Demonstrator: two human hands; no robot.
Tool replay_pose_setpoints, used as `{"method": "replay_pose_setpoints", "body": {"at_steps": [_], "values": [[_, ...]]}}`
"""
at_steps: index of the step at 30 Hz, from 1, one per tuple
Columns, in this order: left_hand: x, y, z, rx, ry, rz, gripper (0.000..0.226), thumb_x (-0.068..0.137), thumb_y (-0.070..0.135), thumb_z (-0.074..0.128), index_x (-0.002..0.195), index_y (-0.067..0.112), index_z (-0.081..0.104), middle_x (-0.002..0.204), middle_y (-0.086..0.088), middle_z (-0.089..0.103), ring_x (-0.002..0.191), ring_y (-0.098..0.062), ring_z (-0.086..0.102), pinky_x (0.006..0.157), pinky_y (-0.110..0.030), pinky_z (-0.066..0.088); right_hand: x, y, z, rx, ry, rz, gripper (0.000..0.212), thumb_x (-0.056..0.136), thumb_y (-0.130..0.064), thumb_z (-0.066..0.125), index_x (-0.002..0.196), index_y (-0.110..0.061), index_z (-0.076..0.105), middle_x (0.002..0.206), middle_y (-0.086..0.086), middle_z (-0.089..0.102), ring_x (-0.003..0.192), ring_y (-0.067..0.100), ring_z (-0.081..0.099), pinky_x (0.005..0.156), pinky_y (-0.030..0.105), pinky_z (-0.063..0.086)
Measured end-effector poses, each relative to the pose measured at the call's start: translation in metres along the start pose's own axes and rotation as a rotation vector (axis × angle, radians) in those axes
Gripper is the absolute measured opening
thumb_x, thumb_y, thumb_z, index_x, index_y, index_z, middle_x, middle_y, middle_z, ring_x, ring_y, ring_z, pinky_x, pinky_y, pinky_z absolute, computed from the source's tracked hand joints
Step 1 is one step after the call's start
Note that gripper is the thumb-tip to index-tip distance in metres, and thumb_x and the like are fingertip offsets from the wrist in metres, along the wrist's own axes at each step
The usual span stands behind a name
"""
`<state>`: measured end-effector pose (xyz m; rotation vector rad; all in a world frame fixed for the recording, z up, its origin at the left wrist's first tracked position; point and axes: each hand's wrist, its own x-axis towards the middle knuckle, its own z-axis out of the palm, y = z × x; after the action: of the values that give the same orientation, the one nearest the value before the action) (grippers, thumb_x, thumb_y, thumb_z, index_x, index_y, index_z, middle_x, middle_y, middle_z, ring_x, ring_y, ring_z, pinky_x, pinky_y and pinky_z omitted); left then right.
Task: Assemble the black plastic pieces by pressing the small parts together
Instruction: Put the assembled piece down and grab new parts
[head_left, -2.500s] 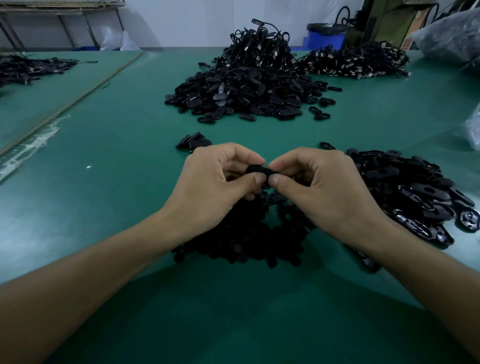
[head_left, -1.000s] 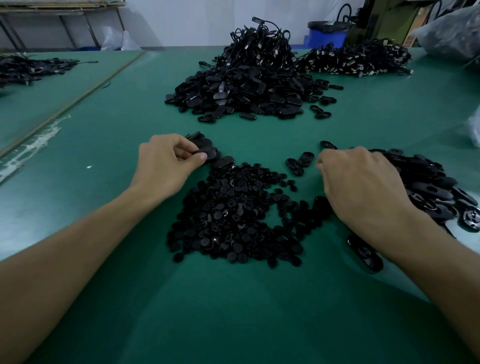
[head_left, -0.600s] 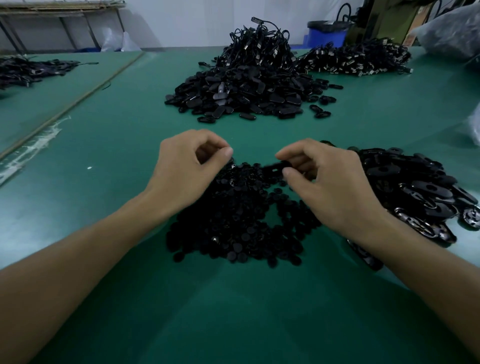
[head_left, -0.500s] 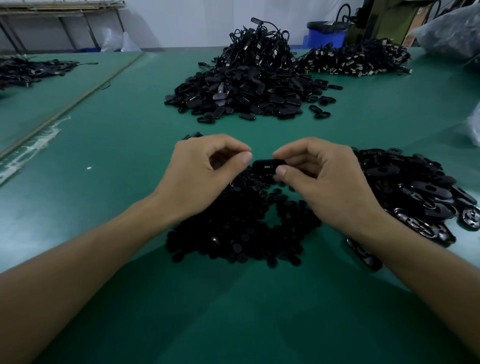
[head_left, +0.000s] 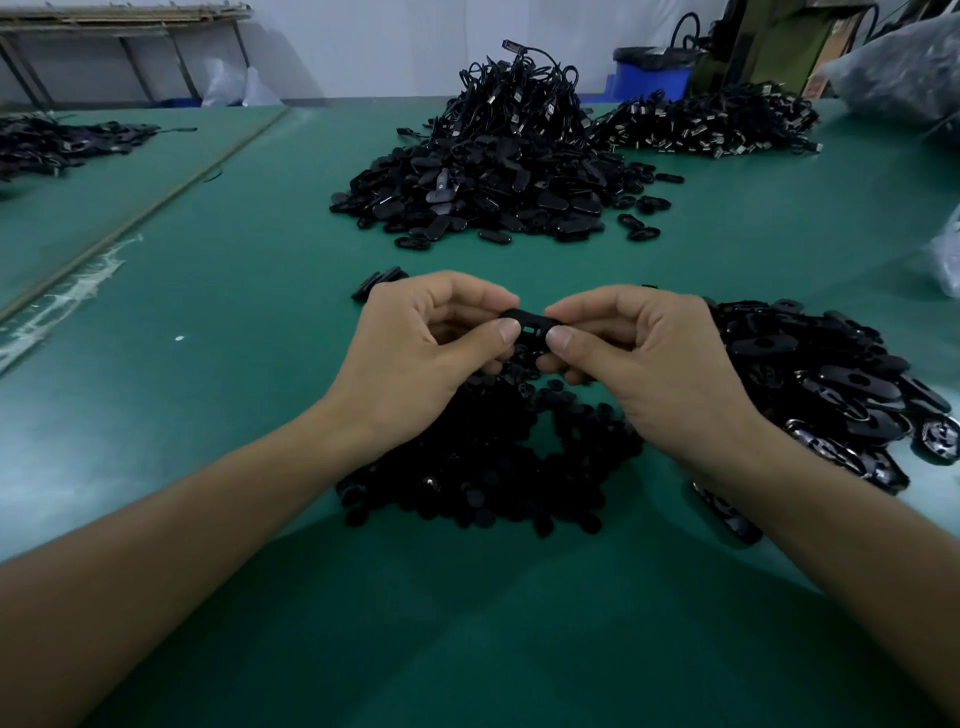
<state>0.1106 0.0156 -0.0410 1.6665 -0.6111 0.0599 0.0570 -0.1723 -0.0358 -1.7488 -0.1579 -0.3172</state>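
A black oval plastic piece (head_left: 531, 323) with a small slot hangs above the table between both hands. My left hand (head_left: 415, 358) pinches its left end with thumb and fingers; my right hand (head_left: 644, 364) pinches its right end the same way. Whether a small part sits in my left fingers is hidden. Under the hands lies a heap of small round black parts (head_left: 483, 467). A pile of larger black oval pieces (head_left: 841, 384) lies just right of my right hand.
A few stacked black pieces (head_left: 376, 280) sit left of my left hand. A big mound of black pieces and cables (head_left: 488, 171) stands farther back, another cable pile (head_left: 711, 124) at the back right. The green table (head_left: 208, 291) has a seam at left.
Earlier the hands were apart, the left at the small stack, the right at the oval pile. They have since come together, and both now pinch one oval piece.
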Motion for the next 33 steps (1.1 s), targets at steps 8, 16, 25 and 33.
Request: {"method": "replay_pose_setpoints", "body": {"at_steps": [8,16,25,33], "values": [[-0.0014,0.0019,0.0021,-0.029,-0.012,-0.015,0.016,0.088,0.002,0.072,0.093,0.018,0.072,0.077,-0.002,0.075,0.07,-0.012,0.072,0.067,-0.024,0.059,-0.0002,0.0004,-0.0006,-0.132,0.02,-0.002,0.015,0.088,-0.011,0.075,0.086,-0.026,0.074,0.076,0.001,0.075,0.068,0.011,0.07,0.067,0.021,0.055],[-0.0024,0.0044,0.004,-0.069,0.02,-0.029,0.016,0.089,-0.001,0.071,0.091,0.015,0.073,0.078,-0.006,0.076,0.072,-0.015,0.073,0.066,-0.022,0.058,-0.0002,-0.0002,0.0012,-0.086,0.004,0.01,0.015,0.091,-0.008,0.07,0.089,-0.023,0.072,0.073,-0.009,0.073,0.066,0.001,0.067,0.061,0.01,0.048],[-0.0027,0.0065,0.0044,-0.123,0.018,-0.066,0.03,0.08,0.006,0.081,0.106,0.016,0.07,0.093,-0.003,0.078,0.08,-0.012,0.074,0.074,-0.021,0.058,-0.0027,-0.0011,0.0047,0.213,-0.029,0.175,0.008,0.092,-0.005,0.067,0.092,-0.013,0.068,0.079,0.004,0.076,0.07,0.012,0.071,0.061,0.019,0.053],[-0.0052,0.0052,0.0065,-0.03,-0.027,0.014,0.024,0.089,0.004,0.073,0.103,0.023,0.074,0.092,0.001,0.078,0.083,-0.009,0.073,0.076,-0.02,0.056,-0.0049,0.0003,0.005,-0.059,-0.071,0.12,0.009,0.092,-0.01,0.069,0.09,-0.018,0.072,0.077,-0.003,0.077,0.07,0.009,0.073,0.063,0.017,0.052]]}}
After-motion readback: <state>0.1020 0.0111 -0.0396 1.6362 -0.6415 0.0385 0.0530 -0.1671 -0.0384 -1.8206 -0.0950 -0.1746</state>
